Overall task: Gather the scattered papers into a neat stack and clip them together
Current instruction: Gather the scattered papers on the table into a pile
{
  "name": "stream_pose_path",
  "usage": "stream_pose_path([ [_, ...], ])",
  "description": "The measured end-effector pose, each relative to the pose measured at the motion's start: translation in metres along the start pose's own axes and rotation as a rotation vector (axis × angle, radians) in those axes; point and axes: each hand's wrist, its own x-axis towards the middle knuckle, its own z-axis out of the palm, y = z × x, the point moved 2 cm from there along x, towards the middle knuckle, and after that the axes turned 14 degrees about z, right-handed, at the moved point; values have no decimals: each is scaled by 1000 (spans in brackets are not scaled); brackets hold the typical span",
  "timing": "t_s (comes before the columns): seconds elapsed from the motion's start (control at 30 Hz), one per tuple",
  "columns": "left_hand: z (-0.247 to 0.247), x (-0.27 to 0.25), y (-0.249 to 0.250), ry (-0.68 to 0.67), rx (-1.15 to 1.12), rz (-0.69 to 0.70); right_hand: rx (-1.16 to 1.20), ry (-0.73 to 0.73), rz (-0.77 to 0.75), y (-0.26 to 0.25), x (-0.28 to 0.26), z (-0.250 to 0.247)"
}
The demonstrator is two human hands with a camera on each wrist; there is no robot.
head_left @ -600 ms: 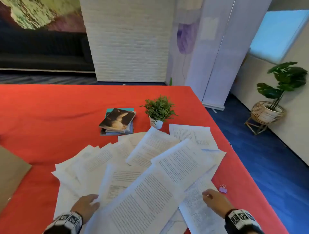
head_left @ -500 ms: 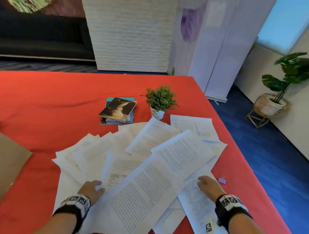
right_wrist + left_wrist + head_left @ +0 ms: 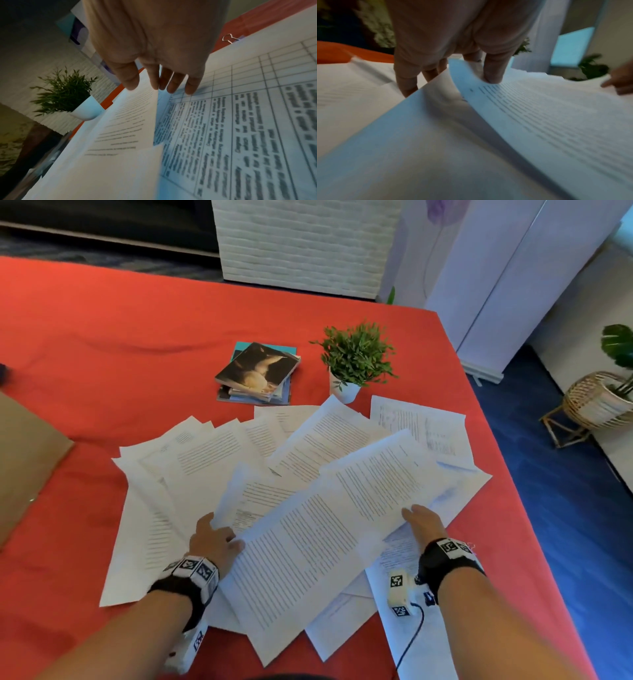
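Several white printed papers (image 3: pixel 212 453) lie fanned out over the red table (image 3: pixel 102 344). My left hand (image 3: pixel 214 541) pinches the left edge of the top sheets (image 3: pixel 308 535); in the left wrist view its thumb (image 3: pixel 491 73) presses on a printed sheet whose edge curls up. At their right edge, my right hand (image 3: pixel 424 525) holds the same sheets, thumb (image 3: pixel 130 81) on top and fingers (image 3: pixel 173 83) slid beneath, over a sheet with a table (image 3: pixel 248 121) on it. A binder clip (image 3: pixel 229 38) lies on the red cloth beyond my right hand.
A small potted plant (image 3: pixel 356 361) and a stack of books (image 3: pixel 260 371) stand just behind the papers. A brown flat board (image 3: pixel 24 453) lies at the left. The table's right edge drops to blue floor, where a basket planter (image 3: pixel 599 402) stands.
Both hands have slid forward into the pile and taken hold of the top sheets, which are now raised and drawn together. The view has tilted down.
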Motion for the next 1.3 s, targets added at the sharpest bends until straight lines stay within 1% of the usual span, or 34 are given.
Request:
stream_pose_path([
  [0.1,-10,-4,-18,193,-85,-110,93,294,-66,2,-14,-24],
  [0.13,-14,-6,-25,249,-105,-142,105,353,-76,5,-19,-32],
  [0.17,-19,-9,-32,292,-125,-173,112,369,-77,10,-23,-38],
  [0.23,-25,-13,-41,334,-152,-208,148,303,-43,20,-34,-47],
  [0.27,-24,-14,-44,328,-172,-216,155,256,-36,26,-41,-50],
  [0.33,-20,-16,-43,296,-212,-209,82,228,-27,41,-44,-52],
  [0.43,-12,-18,-32,280,-278,-201,-155,265,2,66,-28,-48],
  [0.53,-8,-17,-20,316,-349,-221,-351,312,58,81,-26,-40],
  [0.6,-4,-15,-19,287,-333,-224,-357,306,79,88,-27,-33],
  [0.67,-3,-17,-20,215,-262,-198,-335,282,9,82,-34,-31],
  [0.73,-5,-21,-22,211,-242,-189,-245,291,-69,77,-39,-33],
  [0.87,-18,-33,-34,284,-266,-239,153,316,-113,79,-47,-46],
  [0.97,-27,-38,-42,278,-307,-260,421,334,-153,71,-39,-59],
  [1.07,-25,-37,-42,252,-394,-243,640,307,-208,45,-37,-67],
  [1.17,-16,-33,-33,220,-428,-229,663,226,-259,4,-38,-62],
  [1.3,-3,-30,-20,118,-415,-212,526,156,-199,-45,-26,-32],
])
